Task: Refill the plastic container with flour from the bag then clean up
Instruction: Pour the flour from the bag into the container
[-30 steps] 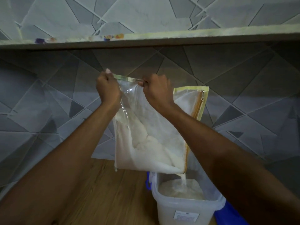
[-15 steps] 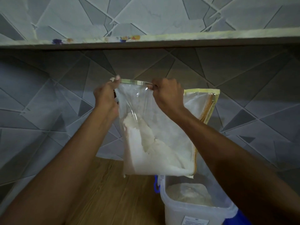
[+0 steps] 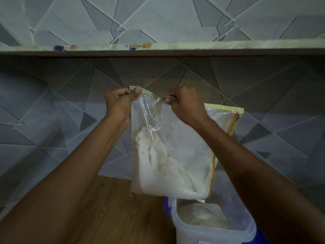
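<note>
Wooden table — plastic container on it

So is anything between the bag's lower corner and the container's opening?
Nothing visible. The bag, gripped by the left hand and right hand, hangs with its corner over the open container.

two hands, one flour bag, one plastic container, one shelf, one wooden counter
</note>
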`<state>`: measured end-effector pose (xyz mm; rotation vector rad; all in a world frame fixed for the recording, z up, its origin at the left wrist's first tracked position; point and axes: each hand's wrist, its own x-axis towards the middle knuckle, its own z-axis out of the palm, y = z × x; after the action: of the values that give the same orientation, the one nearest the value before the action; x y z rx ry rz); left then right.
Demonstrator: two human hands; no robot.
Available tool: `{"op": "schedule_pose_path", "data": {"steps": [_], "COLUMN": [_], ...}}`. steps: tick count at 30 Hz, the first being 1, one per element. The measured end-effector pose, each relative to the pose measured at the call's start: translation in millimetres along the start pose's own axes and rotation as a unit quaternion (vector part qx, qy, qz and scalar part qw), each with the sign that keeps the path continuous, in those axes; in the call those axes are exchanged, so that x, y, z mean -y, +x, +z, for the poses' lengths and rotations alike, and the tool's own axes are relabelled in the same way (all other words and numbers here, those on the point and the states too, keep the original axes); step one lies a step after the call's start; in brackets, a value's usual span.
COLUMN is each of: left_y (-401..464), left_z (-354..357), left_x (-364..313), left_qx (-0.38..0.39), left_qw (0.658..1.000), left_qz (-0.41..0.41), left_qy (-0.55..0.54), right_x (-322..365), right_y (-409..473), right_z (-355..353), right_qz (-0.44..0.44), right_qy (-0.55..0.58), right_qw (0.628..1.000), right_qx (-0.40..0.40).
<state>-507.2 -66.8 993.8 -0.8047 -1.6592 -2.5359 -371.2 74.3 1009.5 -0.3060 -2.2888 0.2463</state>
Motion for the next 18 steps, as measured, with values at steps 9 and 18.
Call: {"op": "schedule_pose_path", "data": {"steps": [9,18], "left_y": [5,-9], "left_z": [14,2], "left_x": [6,-2], "left_qx": [-0.022,-0.011], "left_qw": [1.000,0.999], "left_qz": [0.011,-0.035], "left_qy": [0.016,0.029], "right_x": [6,25], "right_y": [7,10], "right_z": [13,41], "right_qz": [-0.001,0.069], "right_qy": [0.044,0.082], "right_qw": [0.999,0.993], "right_qx": [0.026,-0.046]}}
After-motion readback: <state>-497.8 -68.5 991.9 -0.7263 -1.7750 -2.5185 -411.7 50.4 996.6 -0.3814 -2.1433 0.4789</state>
